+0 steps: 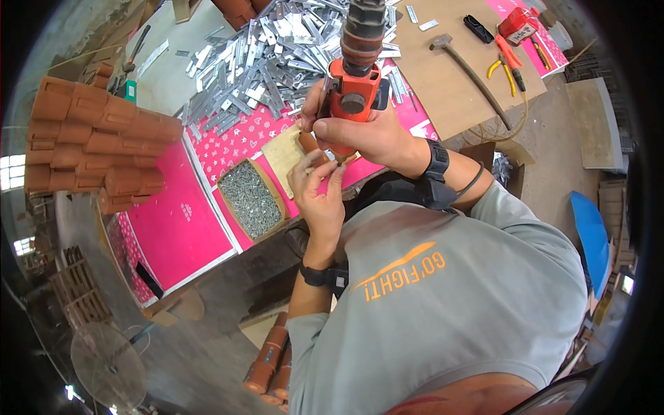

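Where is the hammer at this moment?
In the head view, the hammer lies at upper right on the brown board, left of the yellow-handled pliers.

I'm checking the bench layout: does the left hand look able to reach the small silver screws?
Likely yes: the left hand is close to the small silver screws, which lie uncovered, and nothing visible blocks the way.
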A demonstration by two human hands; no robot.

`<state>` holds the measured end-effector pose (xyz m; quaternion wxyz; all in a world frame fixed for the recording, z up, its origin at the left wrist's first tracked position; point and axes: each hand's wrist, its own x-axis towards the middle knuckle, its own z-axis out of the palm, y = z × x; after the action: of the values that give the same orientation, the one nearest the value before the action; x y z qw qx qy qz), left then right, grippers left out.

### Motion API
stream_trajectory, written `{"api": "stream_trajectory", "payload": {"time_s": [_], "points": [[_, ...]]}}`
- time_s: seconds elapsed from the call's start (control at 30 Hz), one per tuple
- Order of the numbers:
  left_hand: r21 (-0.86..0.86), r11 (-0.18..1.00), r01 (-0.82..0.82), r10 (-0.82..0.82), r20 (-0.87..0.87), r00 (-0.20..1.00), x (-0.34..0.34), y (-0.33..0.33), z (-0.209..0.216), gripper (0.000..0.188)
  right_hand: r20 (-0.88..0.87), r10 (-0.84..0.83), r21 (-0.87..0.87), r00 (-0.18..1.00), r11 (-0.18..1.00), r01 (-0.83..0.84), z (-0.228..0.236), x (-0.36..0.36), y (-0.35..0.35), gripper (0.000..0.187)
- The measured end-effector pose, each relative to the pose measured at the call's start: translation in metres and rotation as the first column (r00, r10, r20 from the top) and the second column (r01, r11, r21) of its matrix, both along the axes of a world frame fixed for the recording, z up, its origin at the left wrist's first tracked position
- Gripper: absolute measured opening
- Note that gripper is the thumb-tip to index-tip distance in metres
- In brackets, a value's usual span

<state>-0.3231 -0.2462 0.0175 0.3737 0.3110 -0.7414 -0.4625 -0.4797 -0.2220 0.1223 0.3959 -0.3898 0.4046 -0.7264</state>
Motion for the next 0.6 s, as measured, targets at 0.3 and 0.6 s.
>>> {"api": "stream_trajectory", "payload": {"time_s": [0.3,0.6], "points": [[-0.218,0.972,-0.082,0.115,0.145,0.983,-0.017,-0.021,-0.005,0.013,-0.229,-0.037,0.065,0.973,0.996,0.053,-0.013,-0.007,-0.018,0.019],[-0.092,0.990,-0.111,0.125,0.165,0.978,-0.018,-0.025,-0.016,0.017,-0.169,-0.031,-0.031,0.985,0.999,0.026,-0.035,-0.006,-0.030,0.023]]}}
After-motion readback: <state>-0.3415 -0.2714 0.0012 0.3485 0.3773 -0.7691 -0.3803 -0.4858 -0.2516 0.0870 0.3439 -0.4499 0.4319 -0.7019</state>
